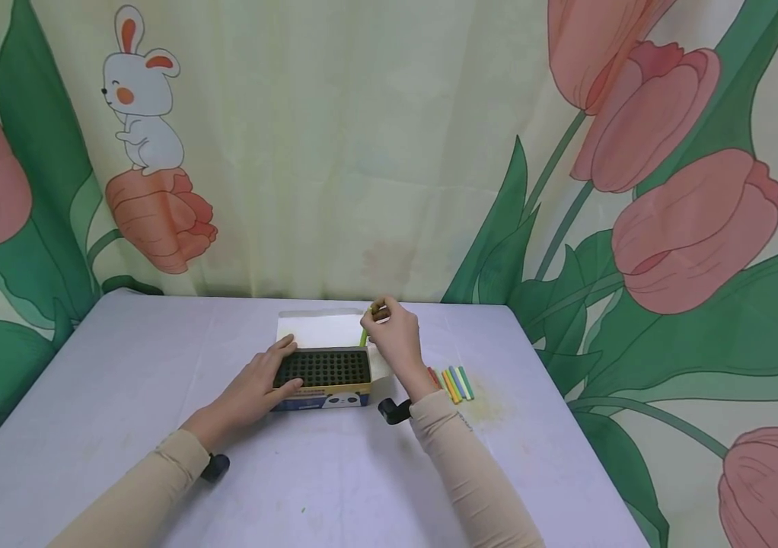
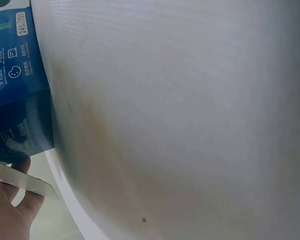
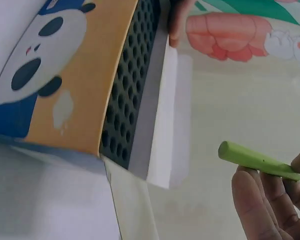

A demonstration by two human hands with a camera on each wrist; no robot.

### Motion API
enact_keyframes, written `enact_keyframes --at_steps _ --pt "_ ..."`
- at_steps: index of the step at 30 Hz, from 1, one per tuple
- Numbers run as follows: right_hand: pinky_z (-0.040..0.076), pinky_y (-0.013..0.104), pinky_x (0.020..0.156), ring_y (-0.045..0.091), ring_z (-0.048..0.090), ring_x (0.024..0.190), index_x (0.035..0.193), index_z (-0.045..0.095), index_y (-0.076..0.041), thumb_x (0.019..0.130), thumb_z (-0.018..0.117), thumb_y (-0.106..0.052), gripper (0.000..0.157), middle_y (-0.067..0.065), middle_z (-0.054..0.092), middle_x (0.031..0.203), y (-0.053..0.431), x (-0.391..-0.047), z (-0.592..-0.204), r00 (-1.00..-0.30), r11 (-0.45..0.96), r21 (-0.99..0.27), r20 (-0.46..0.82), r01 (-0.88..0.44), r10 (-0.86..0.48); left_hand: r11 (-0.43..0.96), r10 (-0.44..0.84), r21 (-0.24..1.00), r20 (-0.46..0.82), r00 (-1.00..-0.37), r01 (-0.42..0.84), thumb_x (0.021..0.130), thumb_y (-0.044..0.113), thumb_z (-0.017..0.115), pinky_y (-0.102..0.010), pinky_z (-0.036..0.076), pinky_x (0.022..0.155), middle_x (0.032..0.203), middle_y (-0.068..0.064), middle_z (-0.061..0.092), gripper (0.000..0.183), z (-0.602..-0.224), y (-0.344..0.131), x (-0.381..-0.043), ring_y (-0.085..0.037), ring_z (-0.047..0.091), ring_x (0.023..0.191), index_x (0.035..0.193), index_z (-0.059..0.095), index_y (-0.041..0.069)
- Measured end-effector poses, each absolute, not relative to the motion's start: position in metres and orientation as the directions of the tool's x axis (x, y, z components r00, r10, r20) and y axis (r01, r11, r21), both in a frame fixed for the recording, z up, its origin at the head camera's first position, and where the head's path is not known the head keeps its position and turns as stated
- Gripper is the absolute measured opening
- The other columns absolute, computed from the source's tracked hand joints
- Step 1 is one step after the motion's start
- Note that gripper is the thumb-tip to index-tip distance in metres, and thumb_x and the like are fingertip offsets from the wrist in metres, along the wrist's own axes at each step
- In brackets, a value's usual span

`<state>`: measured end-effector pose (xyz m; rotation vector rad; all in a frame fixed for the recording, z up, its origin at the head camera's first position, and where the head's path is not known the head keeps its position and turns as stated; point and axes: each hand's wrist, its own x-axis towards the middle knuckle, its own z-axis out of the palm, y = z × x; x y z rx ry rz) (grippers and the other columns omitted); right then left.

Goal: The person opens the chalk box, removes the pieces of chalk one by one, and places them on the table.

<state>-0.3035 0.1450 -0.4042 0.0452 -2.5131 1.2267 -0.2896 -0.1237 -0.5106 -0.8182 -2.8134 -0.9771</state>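
Note:
A cardboard chalk box [image 1: 355,399] with a panda on its front stands on the table, its lid [image 1: 320,329] folded back. Inside is a dark insert [image 1: 323,367] full of round holes. My left hand [image 1: 252,388] holds the box at its left end, thumb over the front edge and fingers toward the back. In the left wrist view, fingers [image 2: 30,205] lie around a pale flap [image 2: 27,181]. Above the box's back right corner, my right hand [image 1: 397,342] pinches a green chalk stick [image 3: 255,162] between thumb and fingers, clear of the holes.
Several coloured chalk sticks [image 1: 454,384] lie side by side right of the box, beyond the right wrist. A side flap [image 1: 379,364] sticks out at the box's right end. Behind the white-covered table [image 1: 238,502] hangs a curtain [image 1: 361,152] printed with tulips and a rabbit.

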Motion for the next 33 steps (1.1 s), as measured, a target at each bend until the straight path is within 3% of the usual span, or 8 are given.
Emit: enact_keyframes --at_steps 18,26,33 --pt "0.056 0.031 0.068 0.018 0.073 0.079 0.099 0.077 -0.014 0.089 0.073 -0.018 0.011 0.001 0.077 0.090 0.187 -0.304 -0.405 -0.897 0.686 -0.716 0.379 -0.128 0.228 0.669 0.463 0.560 0.198 -0.864 0.488 0.105 0.049 0.058 -0.065 0.035 0.114 0.172 -0.011 0.019 0.079 -0.507 -0.122 -0.287 -0.045 0.038 0.145 0.163 0.027 0.005" --pt "0.052 0.027 0.062 0.017 0.070 0.070 0.100 0.078 -0.013 0.090 0.070 -0.015 0.013 0.002 0.077 0.089 0.205 -0.303 -0.410 -0.882 0.690 -0.713 0.398 -0.124 0.253 0.675 0.461 0.554 0.198 -0.865 0.487 0.105 0.050 0.057 -0.065 0.036 0.114 0.172 -0.011 0.019 0.079 -0.507 -0.122 -0.287 -0.045 0.039 0.144 0.163 0.028 0.005" --pt "0.050 0.032 0.069 0.024 0.068 0.089 0.104 0.078 -0.013 0.092 0.070 -0.015 0.014 0.004 0.077 0.095 0.217 -0.301 -0.419 -0.895 0.698 -0.714 0.346 -0.056 0.282 0.678 0.461 0.548 0.204 -0.864 0.491 0.105 0.050 0.057 -0.066 0.035 0.114 0.172 -0.012 0.020 0.078 -0.508 -0.121 -0.287 -0.046 0.038 0.145 0.163 0.028 0.004"
